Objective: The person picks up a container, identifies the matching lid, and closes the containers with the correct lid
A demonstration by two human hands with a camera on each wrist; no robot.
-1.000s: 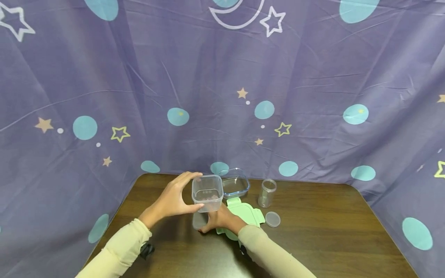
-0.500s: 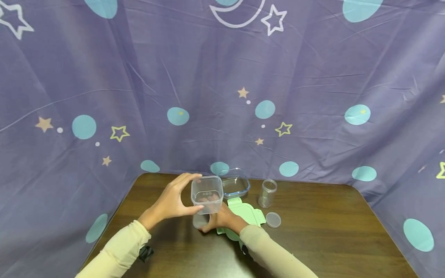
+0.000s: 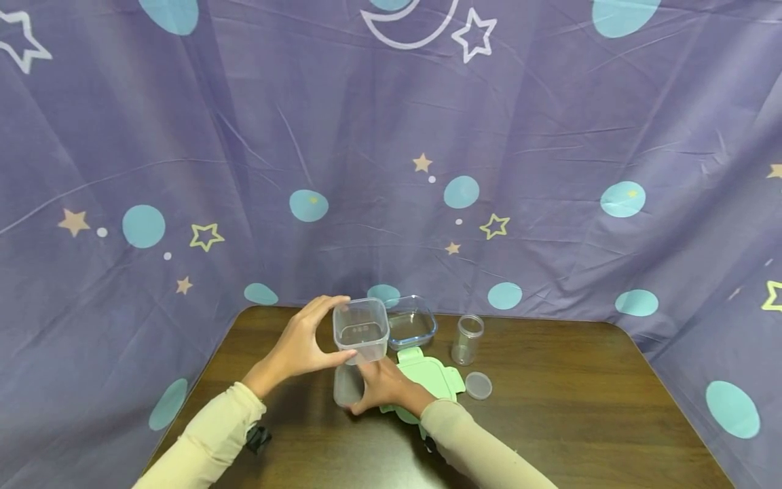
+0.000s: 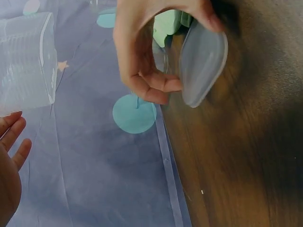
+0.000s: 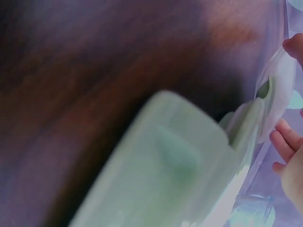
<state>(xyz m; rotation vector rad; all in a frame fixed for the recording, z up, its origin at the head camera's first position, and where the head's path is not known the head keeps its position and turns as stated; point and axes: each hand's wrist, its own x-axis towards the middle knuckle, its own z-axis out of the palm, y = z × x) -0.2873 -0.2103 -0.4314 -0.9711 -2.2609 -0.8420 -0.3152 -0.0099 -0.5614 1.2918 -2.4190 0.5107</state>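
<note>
"fingers spread wide: over a wooden table, thumb opposed, the left hand grips a clear square plastic container held aloft. how would it handle?"

"light, probably, with thin, slightly springy walls, and smooth enough to slip. best held by opposite sides near the rim, without squeezing hard."

"and the right hand?"

"partway open, its thumb and fingers pinch a translucent lid by opposite edges, below the container and apart from it."

"fragile?"

"likely not; lighter still, and flexible. edges look the surest hold, since pressing the middle could bow it."
</note>
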